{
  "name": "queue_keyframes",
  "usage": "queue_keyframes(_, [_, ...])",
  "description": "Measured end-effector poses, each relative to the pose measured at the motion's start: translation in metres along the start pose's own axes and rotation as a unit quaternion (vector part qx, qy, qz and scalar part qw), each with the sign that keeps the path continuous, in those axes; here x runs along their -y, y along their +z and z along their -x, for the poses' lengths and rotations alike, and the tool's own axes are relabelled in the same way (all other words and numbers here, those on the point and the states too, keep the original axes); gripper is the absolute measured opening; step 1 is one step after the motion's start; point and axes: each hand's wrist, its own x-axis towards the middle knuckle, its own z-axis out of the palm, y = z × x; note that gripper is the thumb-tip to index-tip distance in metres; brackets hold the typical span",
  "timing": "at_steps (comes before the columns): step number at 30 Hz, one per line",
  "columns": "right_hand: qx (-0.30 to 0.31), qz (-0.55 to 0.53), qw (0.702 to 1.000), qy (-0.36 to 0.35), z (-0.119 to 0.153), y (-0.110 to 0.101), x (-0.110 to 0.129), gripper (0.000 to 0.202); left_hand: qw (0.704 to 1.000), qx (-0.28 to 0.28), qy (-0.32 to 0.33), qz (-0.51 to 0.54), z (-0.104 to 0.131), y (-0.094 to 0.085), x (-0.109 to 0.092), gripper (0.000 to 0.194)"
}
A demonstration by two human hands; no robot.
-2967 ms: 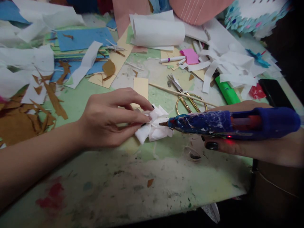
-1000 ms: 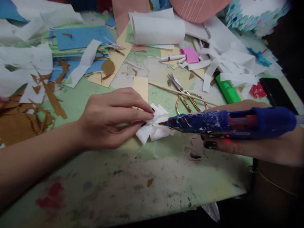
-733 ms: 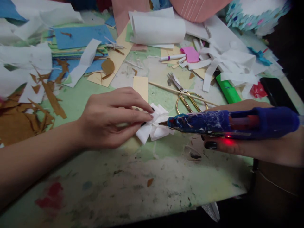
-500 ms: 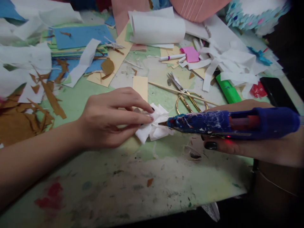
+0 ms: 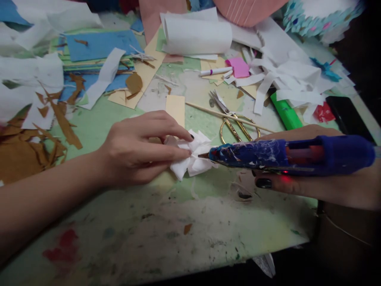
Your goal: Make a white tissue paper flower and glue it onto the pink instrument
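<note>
A white paper flower (image 5: 198, 159) with folded petals lies on the table, just under my left hand (image 5: 143, 149). The thumb and fingers of that hand are closed on its left side, partly covering it. My right hand (image 5: 315, 186) is wrapped round a blue glue gun (image 5: 256, 155), which points left. Its metal tip meets or hovers over the middle of the flower; actual contact is hard to tell. A small red light glows on the underside of the gun, which is smeared with dried glue.
Gold-handled scissors (image 5: 229, 117) and a thin wooden stick (image 5: 208, 111) lie behind the gun. A white roll (image 5: 198, 37) is at the back. White strips (image 5: 288, 75), a green stick-like pack (image 5: 285, 111) and a black phone (image 5: 348, 117) lie right; brown scraps (image 5: 20, 155) left.
The fingers of my left hand have shifted very slightly on the flower's left side. The glue gun has stayed almost in place.
</note>
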Motion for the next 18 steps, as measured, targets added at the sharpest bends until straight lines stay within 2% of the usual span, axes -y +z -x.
queue_keyframes(5, [0.007, -0.021, 1.0, 0.003, -0.0012, 0.0009, 0.0034, 0.052, 1.0, 0.019, -0.012, -0.016, 0.0036, 0.001, 0.002, 0.019])
queue_keyframes(12, [-0.006, -0.023, 1.0, 0.019, 0.0014, 0.0021, 0.0019, 0.061, 0.999, 0.022, -0.01, -0.032, 0.0045, 0.0014, 0.0, 0.024])
queue_keyframes(18, [0.025, -0.028, 0.999, -0.02, -0.0031, -0.0002, 0.0048, 0.046, 0.999, 0.016, -0.019, -0.026, 0.006, 0.0023, -0.0019, 0.026])
